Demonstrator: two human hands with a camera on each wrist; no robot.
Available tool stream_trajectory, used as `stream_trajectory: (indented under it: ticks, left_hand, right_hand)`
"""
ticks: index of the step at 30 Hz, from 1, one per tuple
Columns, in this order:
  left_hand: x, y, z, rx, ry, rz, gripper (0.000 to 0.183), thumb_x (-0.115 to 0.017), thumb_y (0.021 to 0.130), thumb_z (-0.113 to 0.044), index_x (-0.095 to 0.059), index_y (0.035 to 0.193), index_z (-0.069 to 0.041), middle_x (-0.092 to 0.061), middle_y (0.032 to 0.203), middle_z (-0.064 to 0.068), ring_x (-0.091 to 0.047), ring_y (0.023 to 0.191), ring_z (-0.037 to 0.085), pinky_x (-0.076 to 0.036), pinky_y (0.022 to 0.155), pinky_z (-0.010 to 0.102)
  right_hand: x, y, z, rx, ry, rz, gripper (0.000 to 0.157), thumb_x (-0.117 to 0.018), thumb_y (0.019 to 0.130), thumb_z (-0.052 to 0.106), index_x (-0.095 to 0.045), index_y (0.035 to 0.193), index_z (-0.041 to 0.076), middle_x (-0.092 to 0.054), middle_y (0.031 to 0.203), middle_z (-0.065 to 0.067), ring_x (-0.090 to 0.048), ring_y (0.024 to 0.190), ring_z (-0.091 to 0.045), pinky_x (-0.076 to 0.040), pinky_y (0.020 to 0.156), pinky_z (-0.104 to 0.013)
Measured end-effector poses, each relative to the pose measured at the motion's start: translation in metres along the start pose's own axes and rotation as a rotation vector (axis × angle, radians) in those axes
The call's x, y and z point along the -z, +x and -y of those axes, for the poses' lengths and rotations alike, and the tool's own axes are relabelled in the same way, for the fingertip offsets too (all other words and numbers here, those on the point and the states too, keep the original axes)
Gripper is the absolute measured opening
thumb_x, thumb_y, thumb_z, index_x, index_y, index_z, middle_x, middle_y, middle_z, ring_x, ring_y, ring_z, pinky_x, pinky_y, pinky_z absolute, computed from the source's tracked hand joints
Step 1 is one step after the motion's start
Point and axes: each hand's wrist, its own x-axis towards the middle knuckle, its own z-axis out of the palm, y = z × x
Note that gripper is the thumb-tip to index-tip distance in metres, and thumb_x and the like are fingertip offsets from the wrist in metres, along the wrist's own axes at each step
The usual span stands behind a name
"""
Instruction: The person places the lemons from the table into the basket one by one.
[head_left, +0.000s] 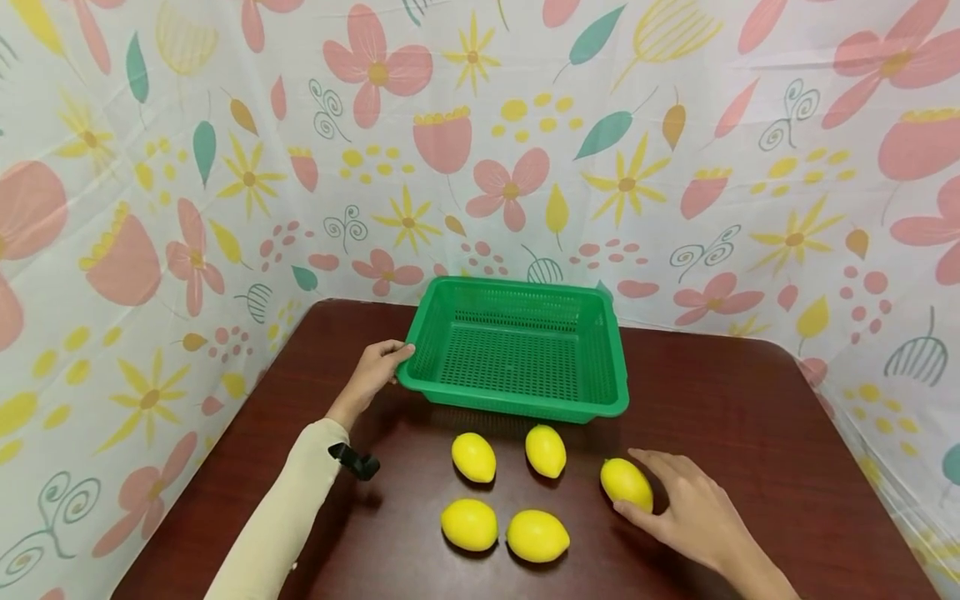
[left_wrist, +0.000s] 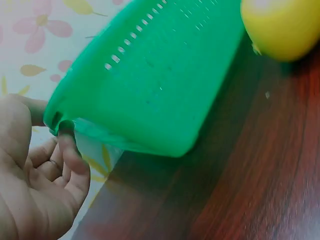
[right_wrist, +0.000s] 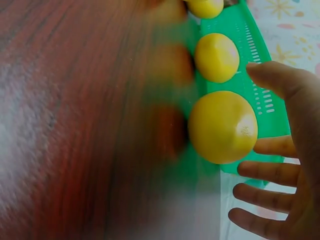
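Observation:
A green plastic basket point(head_left: 510, 404) with perforated walls and floor stands at the back of the table, holding nothing. My left hand point(head_left: 378, 367) grips its left rim, thumb on top and fingers curled beneath; the left wrist view shows this pinch on the basket point(left_wrist: 135, 105) from the side. Beside the rightmost lemon point(head_left: 626, 483) is my right hand point(head_left: 693, 508), its thumb and fingers spread around the fruit. In the right wrist view the fingers point(right_wrist: 270, 172) are fairly straight near the closest lemon point(right_wrist: 222, 127); whether they touch it I cannot tell.
More yellow lemons lie in front of the basket: two nearer it, a left one point(head_left: 474, 457) and a right one point(head_left: 545, 451), and two closer to me, one left point(head_left: 469, 525) and one right point(head_left: 537, 536). A floral curtain point(head_left: 510, 125) surrounds the dark wooden table point(head_left: 750, 417).

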Motion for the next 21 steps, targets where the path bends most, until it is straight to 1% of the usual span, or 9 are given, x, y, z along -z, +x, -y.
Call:
stream_trajectory:
  ticks: [3,6,8,11,13,16,21]
  left_hand:
    - [-0.0005,0.0002,-0.0016,0.037,-0.093,0.010,0.044,-0.061,0.105,-0.035,-0.065,0.125,0.003,-0.064,0.089,0.005,-0.061,0.071,0.014,-0.054,0.075,0.040]
    - [-0.0014,0.0005,-0.0023,0.067,-0.161,0.024,0.042,-0.061,0.105,-0.032,-0.064,0.126,0.004,-0.066,0.099,0.010,-0.065,0.076,0.013,-0.056,0.074,0.035]
    - [-0.0018,0.0008,-0.0023,0.077,-0.185,0.034,0.041,-0.060,0.106,-0.031,-0.062,0.126,0.005,-0.067,0.104,0.012,-0.066,0.079,0.013,-0.056,0.074,0.031]
    - [-0.0025,0.0014,-0.0022,0.084,-0.211,0.045,0.039,-0.059,0.106,-0.029,-0.062,0.126,0.005,-0.066,0.103,0.011,-0.067,0.081,0.014,-0.057,0.072,0.028]
    - [-0.0026,0.0020,-0.0021,0.077,-0.212,0.054,0.040,-0.058,0.107,-0.029,-0.061,0.127,0.005,-0.067,0.102,0.009,-0.067,0.081,0.013,-0.056,0.071,0.027]
    - [-0.0026,0.0025,-0.0021,0.076,-0.224,0.058,0.040,-0.058,0.107,-0.029,-0.060,0.128,0.006,-0.067,0.101,0.008,-0.066,0.081,0.013,-0.055,0.070,0.026]
    - [-0.0024,0.0038,-0.0014,0.087,-0.270,0.058,0.040,-0.059,0.107,-0.027,-0.059,0.127,0.007,-0.066,0.104,0.009,-0.068,0.087,0.015,-0.057,0.073,0.026]
  right_hand:
    - [-0.0035,0.0005,0.0011,-0.022,-0.003,0.004,0.075,-0.080,0.079,0.065,-0.066,0.133,0.014,-0.068,0.126,-0.009,-0.062,0.114,-0.035,-0.054,0.081,-0.064]
    - [-0.0068,0.0009,0.0011,-0.048,-0.008,0.015,0.075,-0.080,0.078,0.067,-0.068,0.131,0.015,-0.069,0.122,-0.009,-0.063,0.109,-0.035,-0.055,0.077,-0.061]
    - [-0.0083,0.0009,0.0010,-0.062,-0.013,0.023,0.072,-0.081,0.077,0.066,-0.069,0.128,0.015,-0.070,0.118,-0.009,-0.064,0.105,-0.032,-0.056,0.074,-0.058]
    - [-0.0093,0.0011,0.0011,-0.084,-0.009,0.033,0.067,-0.083,0.077,0.063,-0.071,0.124,0.016,-0.071,0.112,-0.007,-0.064,0.100,-0.029,-0.056,0.070,-0.053]
    - [-0.0096,0.0010,0.0011,-0.087,-0.002,0.034,0.065,-0.083,0.077,0.061,-0.072,0.122,0.015,-0.071,0.111,-0.007,-0.064,0.100,-0.028,-0.056,0.069,-0.052]
    - [-0.0099,0.0004,0.0011,-0.090,0.019,0.027,0.064,-0.084,0.078,0.059,-0.072,0.123,0.015,-0.071,0.113,-0.008,-0.064,0.101,-0.030,-0.056,0.070,-0.053]
    - [-0.0107,-0.0003,0.0011,-0.103,0.076,0.016,0.063,-0.085,0.078,0.057,-0.072,0.122,0.014,-0.072,0.114,-0.008,-0.064,0.100,-0.029,-0.055,0.074,-0.053]
